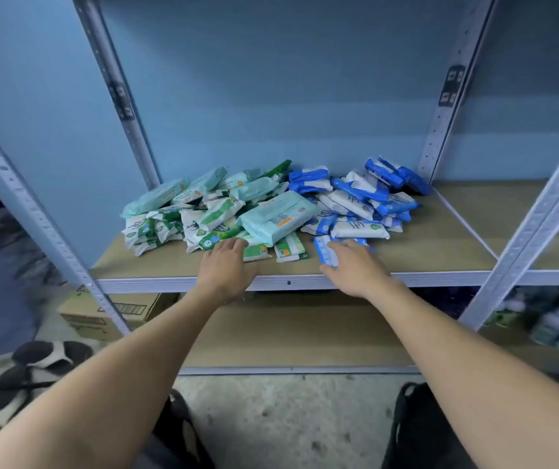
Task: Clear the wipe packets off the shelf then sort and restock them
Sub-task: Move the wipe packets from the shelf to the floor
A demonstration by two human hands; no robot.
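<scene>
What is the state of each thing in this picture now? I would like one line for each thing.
shelf: loaded, not yet cleared.
green packets: heaped loosely on the left.
blue packets: heaped loosely on the right.
large pale packet: lying on top between both heaps.
left hand: open, fingertips at the green packets' front edge.
right hand: resting on a lone blue packet; grip unclear.

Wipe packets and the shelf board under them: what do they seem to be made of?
Wipe packets: soft plastic film, slightly glossy, judging by the wrinkles and crimped ends. Shelf board: tan and matte with no visible grain, probably fibreboard or similar pressed wood. Front rail: likely pale painted metal, thin and smooth-edged.
</scene>
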